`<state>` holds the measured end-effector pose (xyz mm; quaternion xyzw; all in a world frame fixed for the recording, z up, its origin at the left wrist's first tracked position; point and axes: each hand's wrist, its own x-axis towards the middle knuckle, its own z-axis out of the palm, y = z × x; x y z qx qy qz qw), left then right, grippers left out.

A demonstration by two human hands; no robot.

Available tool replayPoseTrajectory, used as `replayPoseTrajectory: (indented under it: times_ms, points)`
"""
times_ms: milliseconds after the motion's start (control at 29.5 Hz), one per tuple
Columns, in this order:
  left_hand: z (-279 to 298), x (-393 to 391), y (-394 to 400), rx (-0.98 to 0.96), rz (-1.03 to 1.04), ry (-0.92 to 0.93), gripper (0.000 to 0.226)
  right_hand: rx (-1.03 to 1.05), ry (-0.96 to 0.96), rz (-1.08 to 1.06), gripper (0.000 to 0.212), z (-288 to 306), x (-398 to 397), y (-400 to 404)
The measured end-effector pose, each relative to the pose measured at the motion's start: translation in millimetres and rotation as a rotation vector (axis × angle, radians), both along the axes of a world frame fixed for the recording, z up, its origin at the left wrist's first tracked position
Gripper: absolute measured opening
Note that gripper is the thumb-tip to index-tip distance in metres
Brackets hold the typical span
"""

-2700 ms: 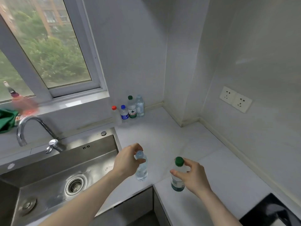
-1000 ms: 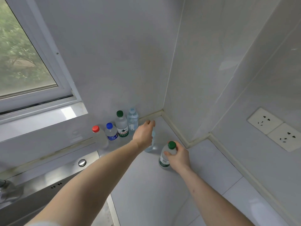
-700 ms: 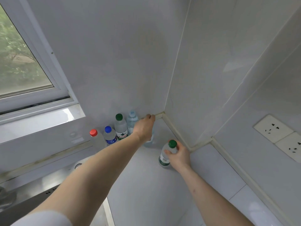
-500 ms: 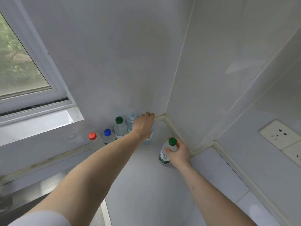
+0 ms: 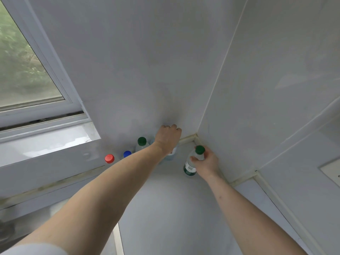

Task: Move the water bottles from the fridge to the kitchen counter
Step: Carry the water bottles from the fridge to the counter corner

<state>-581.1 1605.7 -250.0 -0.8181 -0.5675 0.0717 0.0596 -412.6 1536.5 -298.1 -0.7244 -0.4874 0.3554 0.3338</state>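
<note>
- Left hand reaches to the back corner of the counter; I see its fingers curled down over the top of a clear water bottle, gripping it from above. Only the bottle's lower part shows under the hand; cap hidden.
- That clear bottle stands on the counter just beside the back wall, close to the corner.
- Right hand holds a green-capped water bottle by its neck and shoulder, thumb in front, fingers wrapped behind. Cap sticks out above the fingers.
- This bottle has a white label and dark green lower band. It leans slightly; base is at counter level, but I cannot tell if it is fully set down.
- It sits near the side wall, just right of the clear bottle, the two apart.
- Row along the back wall, left of my left hand: red-capped bottle, blue-capped bottle, second green-capped bottle. All upright, close together.
- Left forearm crosses in front of the blue-capped and second green-capped bottles, hiding their lower parts.
- One more pale bottle seems to show just behind the left wrist; too hidden to say more.
- Window upper left, sill below it, green foliage outside.
- Wall socket plate at the right edge, partly cut off.
- Both forearms bare; pale sleeve edge at bottom left.
</note>
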Motion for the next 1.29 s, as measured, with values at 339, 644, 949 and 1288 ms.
replayPoseTrajectory:
  times_ms: [339, 644, 949, 1288]
  points:
    - [-6, -7, 2, -0.008, 0.003, -0.087, 0.056, 0.028, 0.067, 0.040, 0.040, 2, -16, 49]
    - [-21, -13, -6, 0.001, 0.028, -0.261, 0.095, 0.057, 0.065, 0.112, 0.043, -4, -27, 82]
    - [-41, -23, -7, 0.007, 0.067, -0.399, 0.096, -0.003, 0.031, 0.221, 0.047, -3, -29, 108]
    - [-17, -52, -47, -0.021, 0.106, -0.426, 0.072, 0.000, 0.173, 0.131, 0.083, -21, -15, 82]
